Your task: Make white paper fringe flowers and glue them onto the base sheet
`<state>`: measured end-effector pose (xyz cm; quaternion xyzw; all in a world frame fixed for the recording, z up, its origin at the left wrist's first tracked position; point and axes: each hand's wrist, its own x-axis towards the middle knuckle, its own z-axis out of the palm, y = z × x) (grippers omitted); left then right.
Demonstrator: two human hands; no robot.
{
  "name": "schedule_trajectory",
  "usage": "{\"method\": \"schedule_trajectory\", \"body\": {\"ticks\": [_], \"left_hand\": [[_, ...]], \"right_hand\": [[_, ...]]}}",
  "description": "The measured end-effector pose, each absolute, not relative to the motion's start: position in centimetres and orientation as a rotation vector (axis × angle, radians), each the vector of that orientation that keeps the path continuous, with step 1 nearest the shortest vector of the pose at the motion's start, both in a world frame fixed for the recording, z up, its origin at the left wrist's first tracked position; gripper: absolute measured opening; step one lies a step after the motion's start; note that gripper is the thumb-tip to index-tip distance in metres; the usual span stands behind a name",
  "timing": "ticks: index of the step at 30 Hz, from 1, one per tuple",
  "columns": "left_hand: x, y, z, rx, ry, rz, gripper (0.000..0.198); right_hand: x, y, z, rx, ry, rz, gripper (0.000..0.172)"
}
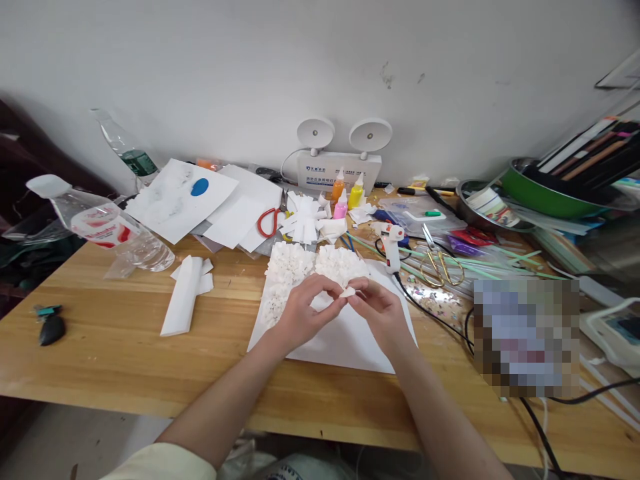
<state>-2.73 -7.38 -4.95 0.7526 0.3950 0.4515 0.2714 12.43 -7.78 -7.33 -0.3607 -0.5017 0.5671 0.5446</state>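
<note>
Between the fingertips of my left hand (311, 308) and my right hand (377, 308) is a small piece of white paper (347, 292), pinched from both sides. Both hands hover over a white sheet (340, 350) lying on the wooden table. Crumpled white paper bits (290, 263) cover the far and left parts of that sheet in clumps, partly hidden by my left hand. A white glue gun (391, 245) stands just beyond my right hand, its black cord running to the right.
On the left are a clear water bottle (107, 230), a folded paper strip (183, 300) and a black clip (51, 328). Red-handled scissors (270, 222), cut paper strips (303, 217) and paint bottles (355, 193) lie behind. Gold scissors (441, 265) and a green bowl (543, 193) sit on the right.
</note>
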Motion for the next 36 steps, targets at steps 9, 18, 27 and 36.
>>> {"method": "schedule_trajectory", "body": {"ticks": [9,18,27,36], "left_hand": [[-3.2,-7.1,-4.9,2.186,1.035,1.18,0.006],[-2.8,-7.4,-4.9,1.978,0.999,1.306,0.011],[-3.1,-7.1,-5.1,1.842,1.025,1.367,0.008],[-3.2,-7.1,-4.9,1.819,1.002,1.362,0.009]], "right_hand": [[13.1,-7.8,-6.6,-0.976,-1.601,0.883,0.011],[12.6,-7.8,-6.9,-0.828,-1.451,1.042,0.012],[17.0,-4.5,-8.7,-1.561,-1.172,0.365,0.026],[18.3,1.2,-9.5,-2.036,-1.476,0.169,0.039]]}}
